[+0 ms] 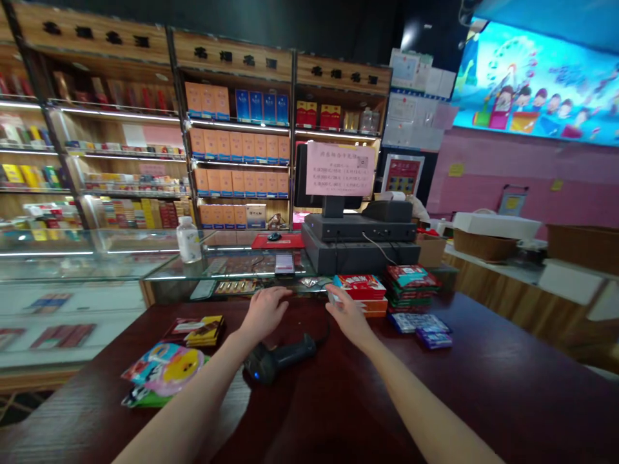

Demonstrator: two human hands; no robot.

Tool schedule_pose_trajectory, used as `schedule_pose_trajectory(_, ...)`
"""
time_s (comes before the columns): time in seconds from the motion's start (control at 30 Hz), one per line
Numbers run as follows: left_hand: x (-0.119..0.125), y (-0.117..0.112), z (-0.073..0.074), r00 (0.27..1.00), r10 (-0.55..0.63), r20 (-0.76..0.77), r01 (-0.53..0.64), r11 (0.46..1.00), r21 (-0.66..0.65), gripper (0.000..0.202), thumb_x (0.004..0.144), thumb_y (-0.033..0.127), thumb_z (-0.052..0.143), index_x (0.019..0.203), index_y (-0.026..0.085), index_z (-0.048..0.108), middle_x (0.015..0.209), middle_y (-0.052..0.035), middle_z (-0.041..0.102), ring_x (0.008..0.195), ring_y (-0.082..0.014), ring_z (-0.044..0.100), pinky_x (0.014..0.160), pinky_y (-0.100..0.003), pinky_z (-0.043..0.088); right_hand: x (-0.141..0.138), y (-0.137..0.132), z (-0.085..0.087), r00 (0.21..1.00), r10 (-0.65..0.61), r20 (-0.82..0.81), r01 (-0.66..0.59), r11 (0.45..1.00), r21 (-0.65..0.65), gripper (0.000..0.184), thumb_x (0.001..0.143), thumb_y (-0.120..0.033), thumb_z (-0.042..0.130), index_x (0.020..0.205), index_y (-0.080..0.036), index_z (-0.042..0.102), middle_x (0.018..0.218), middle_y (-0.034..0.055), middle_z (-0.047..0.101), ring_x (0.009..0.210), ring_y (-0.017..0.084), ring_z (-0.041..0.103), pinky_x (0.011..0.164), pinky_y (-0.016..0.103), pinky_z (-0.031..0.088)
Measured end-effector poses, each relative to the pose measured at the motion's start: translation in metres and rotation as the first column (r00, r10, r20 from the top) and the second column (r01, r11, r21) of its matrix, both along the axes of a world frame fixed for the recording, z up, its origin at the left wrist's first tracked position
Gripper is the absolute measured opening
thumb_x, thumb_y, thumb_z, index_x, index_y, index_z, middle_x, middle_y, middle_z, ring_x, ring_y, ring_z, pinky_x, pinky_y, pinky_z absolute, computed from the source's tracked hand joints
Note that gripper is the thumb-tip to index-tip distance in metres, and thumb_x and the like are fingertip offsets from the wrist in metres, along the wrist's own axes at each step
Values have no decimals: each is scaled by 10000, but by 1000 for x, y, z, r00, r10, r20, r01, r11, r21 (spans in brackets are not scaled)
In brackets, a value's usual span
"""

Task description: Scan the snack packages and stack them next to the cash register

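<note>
My left hand [267, 313] hovers over the dark red counter with its fingers stretched forward and nothing in them. Just below it lies a black handheld barcode scanner [280, 358] with a small blue light. My right hand [349, 317] is open, thumb and fingers apart, at the left side of a stack of red and orange boxes [362, 289]; whether it touches them I cannot tell. Right of the boxes is a pile of red and green snack packets [411, 287], with blue-purple packets [423, 325] in front. Yellow and dark red packets [204, 330] and colourful snack bags [167, 370] lie at left.
Behind the counter stands a glass display case [227, 267] bearing a white bottle [188, 240] and a small lit screen [284, 263]. A black cash register [360, 245] with a pink paper notice [337, 169] is at back right. Shelves of boxed goods [239, 145] line the wall.
</note>
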State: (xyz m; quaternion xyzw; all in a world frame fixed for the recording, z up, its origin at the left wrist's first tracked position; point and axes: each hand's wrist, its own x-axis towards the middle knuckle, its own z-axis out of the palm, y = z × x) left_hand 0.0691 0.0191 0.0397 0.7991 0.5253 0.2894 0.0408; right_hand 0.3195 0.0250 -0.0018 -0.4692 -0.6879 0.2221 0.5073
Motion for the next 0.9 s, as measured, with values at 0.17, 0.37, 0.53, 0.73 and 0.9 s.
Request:
schedule_pose_trajectory(0.17, -35, -6, 3, 997, 65, -50, -67, 997, -37, 340, 893, 244, 512, 1180, 285, 690, 1301, -8, 689, 1251, -221, 590, 1128, -415, 384, -39, 2, 2, 994, 104, 38, -102, 994, -37, 456, 842, -300, 570, 1290, -245, 632, 1468, 91, 535, 1361, 247, 489, 1067, 454, 466)
schedule_pose_trajectory(0.37, -82, -12, 1, 978, 177, -112, -187, 979, -77, 378, 886, 257, 503, 1221, 305, 672, 1320, -9, 681, 1254, -230, 591, 1119, -435, 385, -85, 4, 8, 972, 214, 101, -207, 975, -77, 445, 848, -265, 581, 1286, -213, 635, 1442, 106, 560, 1341, 244, 510, 1069, 450, 466)
schedule_pose_trajectory(0.53, -126, -15, -1, 949, 272, -160, -290, 951, -105, 373, 897, 293, 498, 1229, 303, 667, 1339, -24, 671, 1254, -245, 593, 1107, -456, 386, -121, 8, 13, 935, 313, 164, -298, 948, -108, 418, 851, -247, 610, 1265, -207, 652, 1374, 103, 618, 1294, 252, 554, 1060, 447, 475)
schedule_pose_trajectory(0.73, -176, -15, -2, 920, 337, -201, -367, 921, -134, 401, 893, 347, 488, 1256, 305, 651, 1349, -17, 664, 1260, -258, 591, 1058, -442, 421, -154, 12, 24, 869, 410, 276, -373, 911, -178, 413, 861, -275, 641, 1266, -196, 664, 1346, 108, 652, 1253, 265, 597, 1065, 429, 469)
schedule_pose_trajectory(0.9, -211, -14, -9, 901, 386, -197, -419, 892, -169, 414, 870, 391, 514, 1247, 306, 661, 1304, -32, 694, 1233, -267, 611, 1013, -407, 441, -178, 18, 30, 782, 485, 391, -412, 874, -259, 441, 849, -280, 663, 1278, -176, 668, 1337, 120, 668, 1248, 281, 614, 1099, 430, 434)
